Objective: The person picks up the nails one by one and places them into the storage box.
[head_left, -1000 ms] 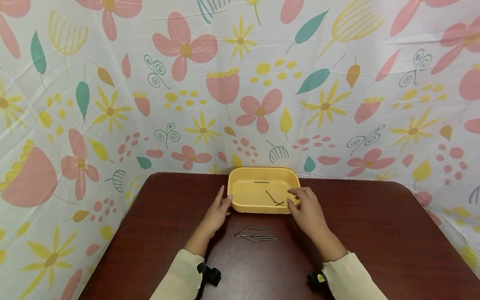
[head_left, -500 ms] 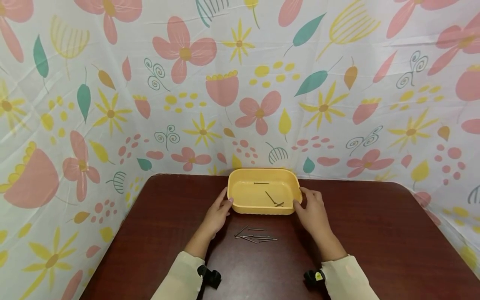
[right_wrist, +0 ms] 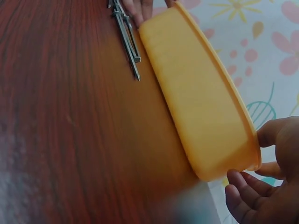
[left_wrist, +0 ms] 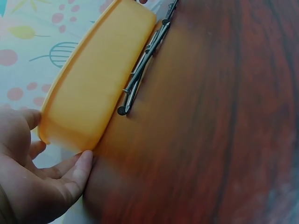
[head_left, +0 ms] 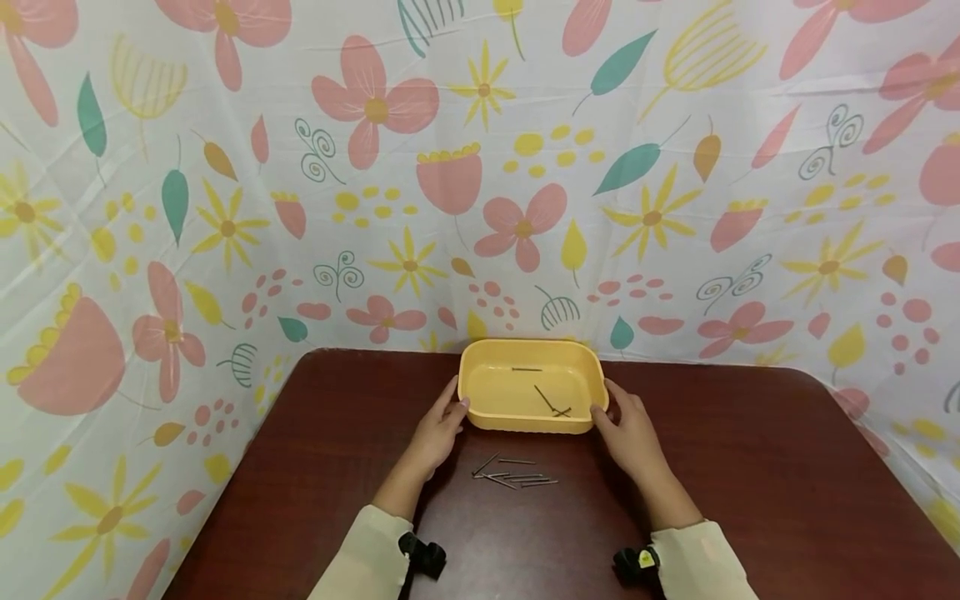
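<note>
A shallow yellow plastic box [head_left: 495,423] stands at the far side of the dark wooden table, with several nails [head_left: 527,369] lying inside it. My left hand [head_left: 437,431] holds its left end, thumb at the front corner of the rim. In the left wrist view its fingertips [left_wrist: 85,161] reach down to the lower edge of the box. My right hand [head_left: 630,427] grips the opposite end, thumb at the rim and fingers along the side. In front of the box lies a loose pile of several more nails [head_left: 517,478].
The brown tabletop [head_left: 750,467] has rounded far corners. A white cloth [head_left: 660,275] printed with flowers hangs right behind the far edge and along the left side. Black camera mounts [head_left: 423,556] sit on both wrists.
My right hand has moved from over the box's right front corner outward to its right end and taken hold there. My left hand has stayed at the left end. The nails lie as before.
</note>
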The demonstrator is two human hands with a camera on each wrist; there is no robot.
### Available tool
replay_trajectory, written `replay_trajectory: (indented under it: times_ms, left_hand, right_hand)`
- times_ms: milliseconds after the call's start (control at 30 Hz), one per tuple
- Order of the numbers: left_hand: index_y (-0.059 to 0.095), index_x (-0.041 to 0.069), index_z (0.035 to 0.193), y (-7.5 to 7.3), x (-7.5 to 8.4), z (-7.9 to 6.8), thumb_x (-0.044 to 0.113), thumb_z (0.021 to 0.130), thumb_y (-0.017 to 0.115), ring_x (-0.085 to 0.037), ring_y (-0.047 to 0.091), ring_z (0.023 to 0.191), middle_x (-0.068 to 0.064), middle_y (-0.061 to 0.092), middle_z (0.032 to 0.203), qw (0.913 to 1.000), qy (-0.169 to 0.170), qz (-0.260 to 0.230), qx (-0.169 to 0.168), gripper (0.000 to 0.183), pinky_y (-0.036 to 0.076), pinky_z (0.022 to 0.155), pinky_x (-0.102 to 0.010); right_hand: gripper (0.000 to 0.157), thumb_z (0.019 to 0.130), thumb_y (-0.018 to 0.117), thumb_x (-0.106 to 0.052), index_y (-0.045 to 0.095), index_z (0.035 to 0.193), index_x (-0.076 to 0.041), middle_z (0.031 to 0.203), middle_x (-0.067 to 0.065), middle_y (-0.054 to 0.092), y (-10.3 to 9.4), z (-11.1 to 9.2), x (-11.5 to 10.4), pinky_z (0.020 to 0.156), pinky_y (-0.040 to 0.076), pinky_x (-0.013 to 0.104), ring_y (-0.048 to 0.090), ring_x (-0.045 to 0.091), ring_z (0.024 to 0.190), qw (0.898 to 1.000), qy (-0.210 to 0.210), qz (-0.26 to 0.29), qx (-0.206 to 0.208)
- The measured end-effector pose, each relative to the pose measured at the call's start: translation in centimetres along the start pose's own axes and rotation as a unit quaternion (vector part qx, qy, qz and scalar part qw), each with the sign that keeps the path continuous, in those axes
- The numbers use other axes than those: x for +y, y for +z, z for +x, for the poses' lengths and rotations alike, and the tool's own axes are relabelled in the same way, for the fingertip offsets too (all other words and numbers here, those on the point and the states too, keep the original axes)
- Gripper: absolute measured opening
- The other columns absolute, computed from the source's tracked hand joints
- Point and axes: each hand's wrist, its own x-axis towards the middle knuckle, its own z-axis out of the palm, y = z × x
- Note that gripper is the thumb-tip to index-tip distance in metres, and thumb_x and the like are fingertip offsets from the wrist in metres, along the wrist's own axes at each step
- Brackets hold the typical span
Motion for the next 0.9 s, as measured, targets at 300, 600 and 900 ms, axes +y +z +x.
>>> replay_trajectory:
  times_ms: [300,600,900]
  left_hand:
    - [0.019,0.054,0.147,-0.01,-0.22,0.09,0.057,0.098,0.043,-0.029,0.060,0.116,-0.009,0.054,0.138,1.0000,-0.004,0.001,0.001,0.055,0.048,0.101,-0.045]
    - [0.020,0.054,0.146,0.06,0.03,0.05,0.060,0.096,0.043,-0.030,0.061,0.116,-0.008,0.053,0.139,0.9999,-0.008,0.008,0.010,0.055,0.048,0.101,-0.045]
    - [0.019,0.038,0.154,-0.25,0.29,-0.23,0.061,0.097,0.039,-0.032,0.062,0.113,-0.012,0.051,0.142,0.9996,-0.011,0.025,-0.001,0.064,0.047,0.101,-0.050]
  right_hand:
    - [0.063,0.099,0.053,-0.025,0.024,0.155,-0.012,0.130,0.023,0.039,0.18,-0.14,0.22,0.067,0.053,0.026,0.060,0.022,0.082,0.991,0.034,0.127,-0.034]
    - [0.062,0.099,0.052,-0.015,0.025,0.154,-0.012,0.135,0.027,0.034,0.40,-0.06,0.02,0.068,0.057,0.028,0.063,0.025,0.086,0.980,0.028,0.192,-0.031]
    - [0.063,0.099,0.053,-0.013,0.024,0.154,-0.012,0.136,0.026,0.033,0.41,-0.24,-0.20,0.069,0.058,0.028,0.064,0.025,0.085,0.979,0.037,0.198,-0.030]
